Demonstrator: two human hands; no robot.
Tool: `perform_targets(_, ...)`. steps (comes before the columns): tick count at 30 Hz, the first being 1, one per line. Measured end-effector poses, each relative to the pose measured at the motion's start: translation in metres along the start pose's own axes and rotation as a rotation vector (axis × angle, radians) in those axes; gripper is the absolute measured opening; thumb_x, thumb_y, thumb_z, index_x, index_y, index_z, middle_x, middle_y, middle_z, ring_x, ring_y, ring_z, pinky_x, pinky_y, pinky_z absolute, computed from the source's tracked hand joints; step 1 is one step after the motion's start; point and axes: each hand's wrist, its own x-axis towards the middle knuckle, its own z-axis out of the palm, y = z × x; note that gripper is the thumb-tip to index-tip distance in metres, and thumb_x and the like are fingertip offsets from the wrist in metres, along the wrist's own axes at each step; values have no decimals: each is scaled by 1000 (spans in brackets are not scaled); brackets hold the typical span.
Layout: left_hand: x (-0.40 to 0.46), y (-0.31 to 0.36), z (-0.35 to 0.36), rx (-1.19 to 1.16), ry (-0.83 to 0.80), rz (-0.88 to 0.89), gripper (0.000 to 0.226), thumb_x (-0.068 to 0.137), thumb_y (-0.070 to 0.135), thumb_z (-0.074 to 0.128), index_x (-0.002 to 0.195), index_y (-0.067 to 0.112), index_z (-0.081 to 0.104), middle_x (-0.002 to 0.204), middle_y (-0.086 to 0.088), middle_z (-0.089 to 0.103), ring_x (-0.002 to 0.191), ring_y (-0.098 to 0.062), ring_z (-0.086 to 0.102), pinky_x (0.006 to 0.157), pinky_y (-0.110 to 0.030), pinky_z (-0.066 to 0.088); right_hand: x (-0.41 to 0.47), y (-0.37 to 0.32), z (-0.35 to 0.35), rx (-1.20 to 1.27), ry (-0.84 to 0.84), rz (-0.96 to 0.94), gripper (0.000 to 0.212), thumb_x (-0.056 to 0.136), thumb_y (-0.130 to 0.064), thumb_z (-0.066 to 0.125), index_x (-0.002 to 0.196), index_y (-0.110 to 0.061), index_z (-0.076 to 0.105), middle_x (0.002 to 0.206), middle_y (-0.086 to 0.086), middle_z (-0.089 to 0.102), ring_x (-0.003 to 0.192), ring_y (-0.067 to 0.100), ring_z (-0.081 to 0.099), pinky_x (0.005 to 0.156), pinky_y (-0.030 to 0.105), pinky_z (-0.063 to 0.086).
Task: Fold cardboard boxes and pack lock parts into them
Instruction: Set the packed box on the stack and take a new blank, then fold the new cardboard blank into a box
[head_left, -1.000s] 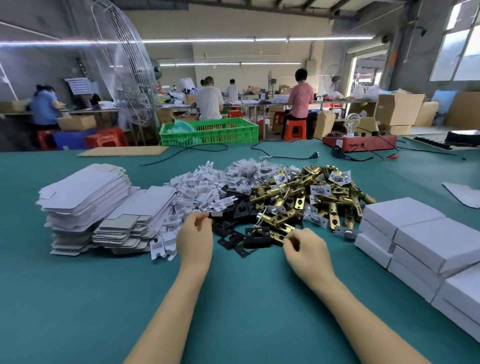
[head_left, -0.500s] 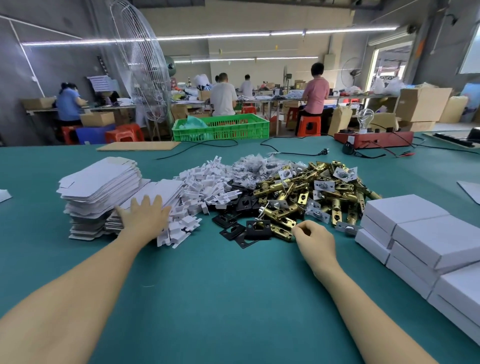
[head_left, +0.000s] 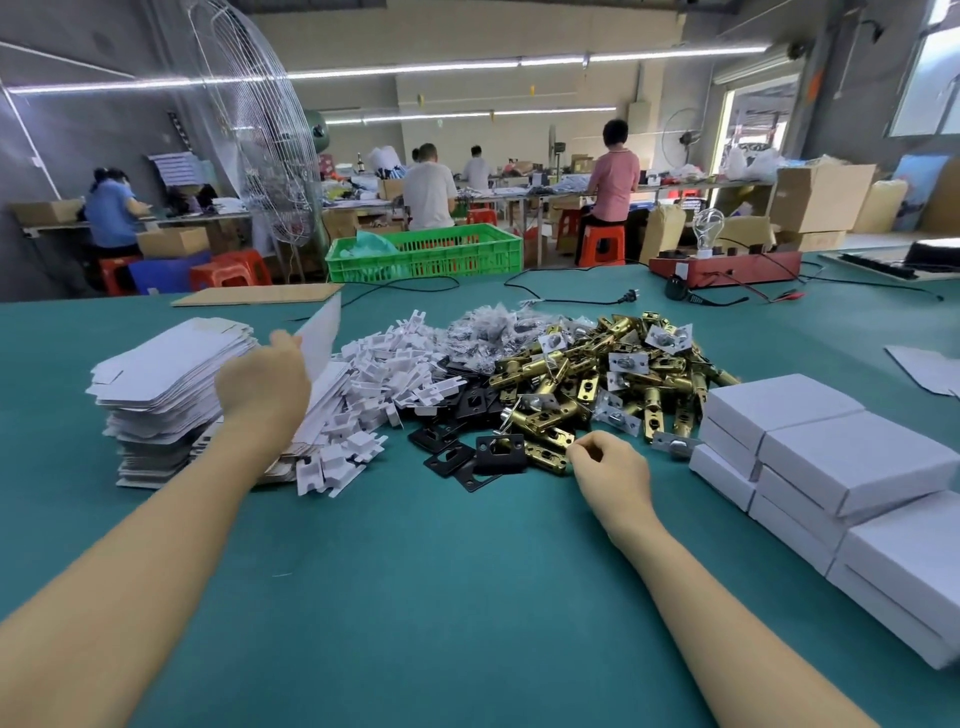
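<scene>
Over the left-hand stacks, one flat white cardboard box blank (head_left: 323, 332) now tilts up, pinched in the left hand (head_left: 262, 384), which just reached across. Folding can start. Right hand (head_left: 613, 467) stays loosely curled beside the brass latch pile (head_left: 597, 384) on the green desk (head_left: 441, 571), grasping nothing visible.

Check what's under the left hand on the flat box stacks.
The left hand lifts one flat white box blank off the lower stack of blanks. More blanks lie beneath; the hand hides its grip, and the pile's bottom isn't visible.
</scene>
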Motion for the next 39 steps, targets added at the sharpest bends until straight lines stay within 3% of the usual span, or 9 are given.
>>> perform_targets(3, -24, 39, -21, -401, 134, -112, 36, 107, 21, 30, 84, 0, 49, 73, -23, 51, 70, -34, 46, 62, -39, 28, -2, 0, 1, 53, 61, -32, 16, 93, -18, 50, 81, -14, 61, 75, -1, 61, 67, 12, 52, 56, 25, 39)
perform_targets(9, -115, 99, 13, -875, -119, -385, 45, 106, 27, 33, 65, 12, 39, 59, -2, 42, 61, -23, 36, 54, -36, 27, -6, -3, 2, 150, 115, -67, 17, 97, -29, 49, 85, -21, 57, 80, -6, 60, 80, 16, 59, 65, 26, 44)
perform_targets(15, -151, 109, 35, -719, 139, 138, 32, 100, 16, 45, 89, -3, 67, 49, -7, 51, 42, -33, 47, 46, -29, 33, -20, -21, 3, 381, -81, -129, 40, 89, -61, 45, 90, -24, 60, 85, 0, 69, 63, 12, 69, 54, 23, 48)
perform_targets(17, -157, 110, 35, -720, 71, 425, 41, 100, 27, 40, 101, 1, 72, 73, -11, 71, 60, -31, 65, 50, -31, 47, -23, -29, 8, 549, -251, -88, 49, 83, -66, 48, 103, -23, 60, 96, 0, 70, 74, 13, 71, 62, 26, 52)
perform_targets(19, -160, 112, 39, -720, -30, 677, 48, 102, 34, 38, 114, 0, 70, 108, -12, 73, 95, -26, 71, 77, -37, 57, -23, -34, 11, 726, -322, -15, 59, 79, -65, 54, 117, -21, 58, 107, -1, 70, 96, 12, 69, 81, 28, 54)
perform_targets(23, -164, 120, 46, -681, -74, 804, 38, 97, 25, 51, 123, 3, 67, 135, -17, 59, 127, -32, 56, 104, -51, 45, -17, -30, -1, 924, -286, 163, 33, 93, -31, 58, 118, -9, 62, 104, 7, 74, 97, 25, 69, 87, 40, 53)
perform_targets(27, -162, 117, 48, -688, -78, 545, 48, 85, 19, 65, 130, 2, 59, 140, -18, 50, 128, -34, 50, 108, -44, 39, -13, -26, -9, 1034, -313, 212, 34, 86, -19, 63, 115, -2, 62, 105, 13, 73, 90, 26, 70, 74, 37, 59)
perform_targets(32, -154, 111, 38, -1020, -457, 142, 50, 79, 23, 71, 120, 44, 51, 110, 32, 61, 105, 6, 56, 86, -7, 40, -16, -25, -4, 1013, -356, 220, 50, 74, -26, 70, 118, -4, 61, 110, 13, 71, 100, 30, 68, 78, 41, 58)
perform_targets(39, -152, 110, 40, -1127, -511, 99, 64, 85, -4, 65, 124, 43, 44, 121, 17, 61, 105, 8, 58, 87, -7, 43, -17, -25, 4, 1089, -351, 202, 47, 81, -35, 64, 121, -12, 59, 111, 9, 72, 99, 25, 69, 71, 36, 58)
